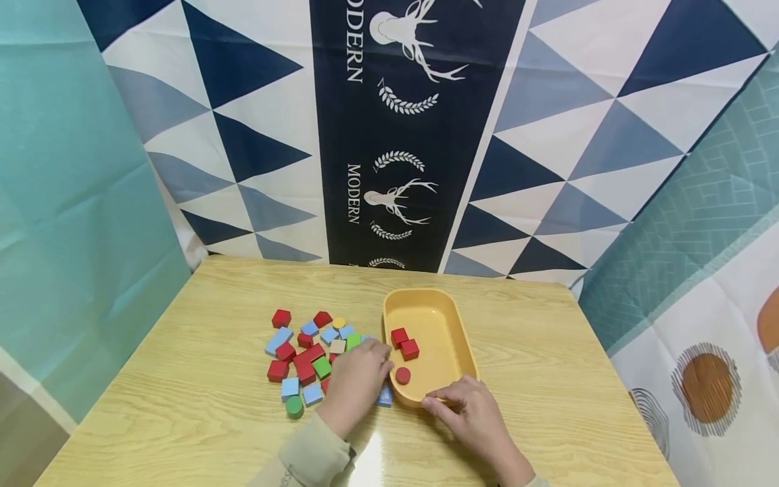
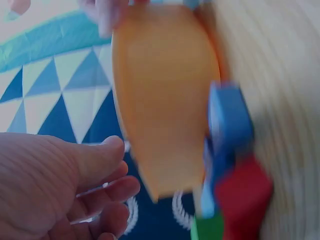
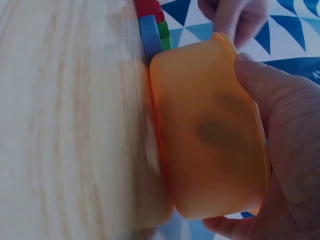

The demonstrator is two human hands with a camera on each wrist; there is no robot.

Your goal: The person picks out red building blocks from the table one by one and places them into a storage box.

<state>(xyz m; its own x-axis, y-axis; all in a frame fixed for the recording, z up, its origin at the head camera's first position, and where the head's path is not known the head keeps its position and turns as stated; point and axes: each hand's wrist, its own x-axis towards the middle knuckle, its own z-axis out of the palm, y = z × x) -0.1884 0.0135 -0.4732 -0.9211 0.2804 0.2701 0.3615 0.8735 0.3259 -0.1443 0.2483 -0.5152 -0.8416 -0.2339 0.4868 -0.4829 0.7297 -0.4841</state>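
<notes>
A shallow orange-yellow plastic box [image 1: 459, 331] stands on the table, with two red blocks [image 1: 410, 349] and a round red block [image 1: 403, 375] inside. My right hand [image 1: 471, 412] grips the box's near rim; the right wrist view shows the thumb [image 3: 250, 67] along that rim. Beside the box's left wall is my left hand [image 1: 358, 379], above the wooden blocks. In the left wrist view its fingers [image 2: 125, 187] are loosely bent, with nothing visible between them. A blue block [image 1: 385, 395] lies by the box, partly covered by this hand.
Left of the box spreads a loose group of red blocks [image 1: 278, 370], blue blocks [image 1: 290, 387], a green cylinder [image 1: 295, 406] and a small yellow round piece [image 1: 339, 323]. Patterned cloth [image 1: 420, 135] hangs behind the wooden table [image 1: 225, 406].
</notes>
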